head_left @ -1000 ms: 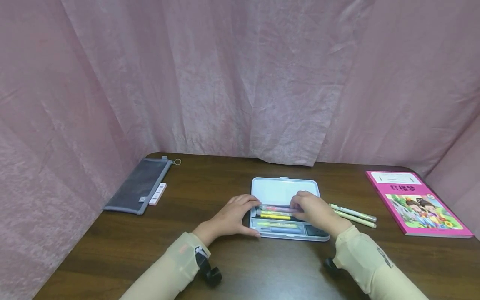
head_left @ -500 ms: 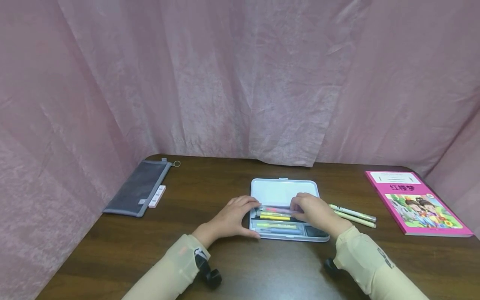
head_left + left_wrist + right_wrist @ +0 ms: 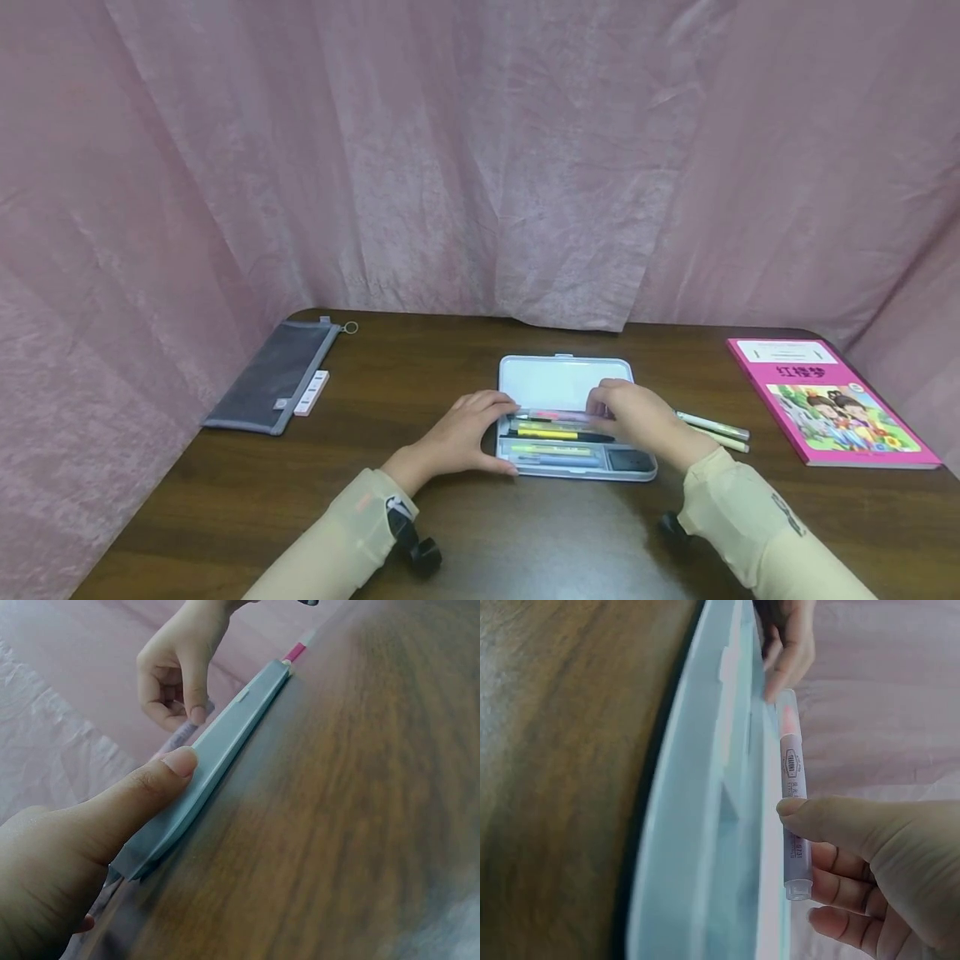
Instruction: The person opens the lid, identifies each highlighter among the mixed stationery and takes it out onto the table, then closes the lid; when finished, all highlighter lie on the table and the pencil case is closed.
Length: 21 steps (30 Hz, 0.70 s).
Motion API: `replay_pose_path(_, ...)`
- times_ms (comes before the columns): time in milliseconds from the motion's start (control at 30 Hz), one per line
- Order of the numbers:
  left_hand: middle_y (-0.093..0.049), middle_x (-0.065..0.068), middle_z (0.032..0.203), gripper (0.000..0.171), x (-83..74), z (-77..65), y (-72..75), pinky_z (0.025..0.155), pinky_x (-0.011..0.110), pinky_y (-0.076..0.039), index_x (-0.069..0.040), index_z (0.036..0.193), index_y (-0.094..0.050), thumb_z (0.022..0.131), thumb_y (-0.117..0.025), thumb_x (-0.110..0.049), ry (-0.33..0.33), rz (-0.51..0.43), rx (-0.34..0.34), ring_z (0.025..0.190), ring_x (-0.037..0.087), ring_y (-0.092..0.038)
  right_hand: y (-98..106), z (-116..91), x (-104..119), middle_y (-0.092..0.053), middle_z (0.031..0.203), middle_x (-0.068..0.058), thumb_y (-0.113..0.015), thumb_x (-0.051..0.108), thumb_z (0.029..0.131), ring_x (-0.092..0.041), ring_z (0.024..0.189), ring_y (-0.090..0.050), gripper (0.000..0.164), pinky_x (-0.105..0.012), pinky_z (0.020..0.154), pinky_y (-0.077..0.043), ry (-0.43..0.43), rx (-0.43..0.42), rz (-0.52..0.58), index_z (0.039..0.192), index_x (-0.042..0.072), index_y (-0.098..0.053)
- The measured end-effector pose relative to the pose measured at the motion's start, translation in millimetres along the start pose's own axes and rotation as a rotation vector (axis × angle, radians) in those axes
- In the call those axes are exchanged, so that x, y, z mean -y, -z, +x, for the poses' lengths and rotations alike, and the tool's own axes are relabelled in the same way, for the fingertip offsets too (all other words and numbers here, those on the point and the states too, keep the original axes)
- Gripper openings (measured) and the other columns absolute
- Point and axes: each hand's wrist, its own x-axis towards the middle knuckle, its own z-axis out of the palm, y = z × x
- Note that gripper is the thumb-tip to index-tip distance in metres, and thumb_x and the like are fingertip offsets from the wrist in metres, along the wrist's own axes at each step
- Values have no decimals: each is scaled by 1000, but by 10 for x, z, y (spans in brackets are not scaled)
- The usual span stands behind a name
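Observation:
A light blue pencil case (image 3: pixel 562 382) lies on the table with its lid folded back. My left hand (image 3: pixel 461 437) holds its left end, thumb on the front wall and fingers at the hinge side. Over the case, my right hand (image 3: pixel 643 423) pinches a highlighter (image 3: pixel 795 780) with a pale purple barrel and a clear cap over a pink tip. Inside the case are a yellow-and-black pen (image 3: pixel 555 434), a yellow highlighter (image 3: pixel 551 450) and other pens. Its right part is partly hidden by my right hand.
Two light green pens (image 3: pixel 720 433) lie right of the case. Farther right is a pink book (image 3: pixel 832 408). At the left, a grey mesh pouch (image 3: pixel 270 375) has a white eraser-like block (image 3: pixel 312 393) beside it. A pink curtain (image 3: pixel 480 167) hangs behind the table.
My right hand has moved slightly right, uncovering the black end of the yellow pen and covering more of the green pens. My left hand has stayed on the case.

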Motion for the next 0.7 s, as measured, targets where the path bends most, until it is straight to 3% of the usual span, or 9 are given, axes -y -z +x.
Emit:
replay_pose_path(233, -47, -1, 143, 86, 8, -1, -7, 116, 44, -29, -21, 140, -48, 71, -71, -67, 3, 1, 1, 138, 18, -37, 148, -38, -33, -60, 76, 7, -75, 15, 81, -7, 68, -52, 8, -25, 64, -48, -26, 28, 35, 83, 16, -68)
replay_pose_path(500, -47, -1, 143, 86, 5, -1, -12, 116, 43, -29, -21, 140, -48, 71, -71, -67, 6, -2, 1, 138, 18, -37, 306, -144, -113, -59, 76, 7, -75, 14, 81, -7, 69, -51, 9, -26, 63, -47, -7, 0, 41, 82, 15, -66)
replay_pose_path(700, -47, -2, 144, 87, 15, -1, -19, 116, 44, -30, -22, 140, -48, 71, -69, -69, 2, -1, -4, 139, 18, -37, 423, -225, -165, -59, 77, 7, -76, 17, 81, -9, 70, -51, 10, -26, 65, -48, -82, 22, 66, 85, 17, -67)
